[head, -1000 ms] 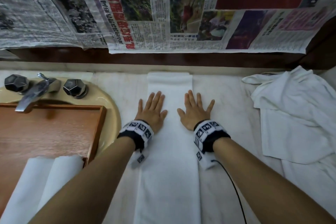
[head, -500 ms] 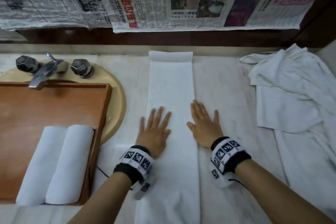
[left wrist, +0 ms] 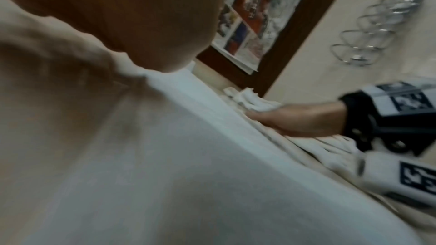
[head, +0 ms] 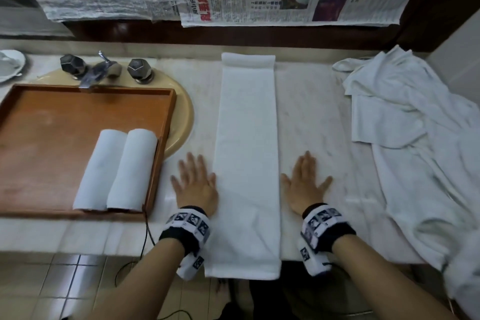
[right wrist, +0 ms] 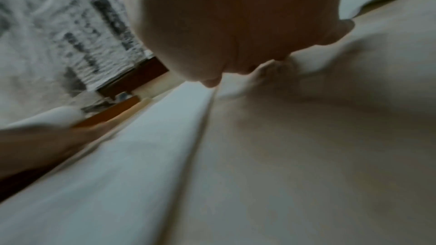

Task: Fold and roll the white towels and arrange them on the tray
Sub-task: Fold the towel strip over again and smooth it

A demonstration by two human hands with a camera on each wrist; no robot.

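Having slid off the folded towel (head: 246, 163) onto the counter (head: 324, 117), lying flat and spread beside its long edges, gripping nothing: left hand (head: 196, 187), right hand (head: 305, 187); likely readying the roll toward the tray (head: 39, 122).

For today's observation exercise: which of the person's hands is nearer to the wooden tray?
Left. The left hand lies flat on the counter between the wooden tray and the folded towel strip. The right hand lies beyond that strip, farther away.
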